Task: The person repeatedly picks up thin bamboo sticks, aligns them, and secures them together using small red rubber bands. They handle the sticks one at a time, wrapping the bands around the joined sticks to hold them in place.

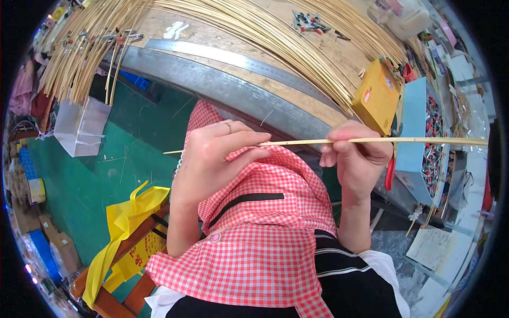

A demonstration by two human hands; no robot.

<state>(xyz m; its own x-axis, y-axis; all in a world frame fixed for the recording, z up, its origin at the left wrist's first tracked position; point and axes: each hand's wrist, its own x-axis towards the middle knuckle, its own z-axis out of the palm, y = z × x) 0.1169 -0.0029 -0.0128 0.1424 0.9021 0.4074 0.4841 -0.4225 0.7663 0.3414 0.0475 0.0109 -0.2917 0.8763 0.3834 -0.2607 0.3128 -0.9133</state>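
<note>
A thin, pale bamboo strip [299, 142] runs level across in front of me, above my red checked apron [265, 249]. My left hand [214, 151] is closed around it, and its thin left end pokes out past that hand. My right hand [360, 156] pinches the strip farther right between thumb and fingers. The strip's right end reaches toward the right rim of the view. Between my two hands the strip shows small darker joints.
Long bamboo strips [275, 40] lie on the workbench [212, 64] beside a steel ruler [233, 57]. A yellow box [377, 95] and a blue box of clips [411, 130] stand at right. More clips [310, 22] lie farther back. A wooden chair [124, 246] with a yellow bag [124, 220] is at left.
</note>
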